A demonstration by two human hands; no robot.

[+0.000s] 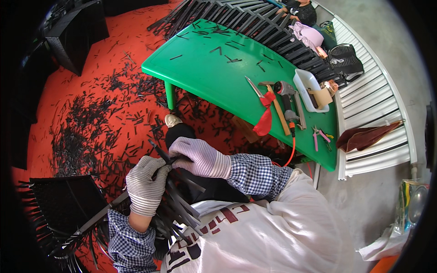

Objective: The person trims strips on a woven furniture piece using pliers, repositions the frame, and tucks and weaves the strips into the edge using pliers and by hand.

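My left hand [146,184], in a striped knit glove, is closed with thumb and fingers pinched around a black flat strip [158,149]. Right beside it my right hand [200,157], gloved the same way, has its fingers curled in on the same strip. The strip's end pokes up between the two hands. Below them hangs a bunch of loose black strips [184,211] over my lap. To the left of my left forearm lies a black woven panel [68,198] with strip ends fringing its edges. A dark frame bar [102,214] runs from the panel toward my left hand.
Ahead stands a green table [195,59] with scissors [254,86], a hammer [280,109], a power tool [287,102], pink-handled pliers [316,139] and a white tray [305,79]. Black offcuts cover the red floor [129,27]. Stacked black frames [259,27] and a person [302,11] are behind.
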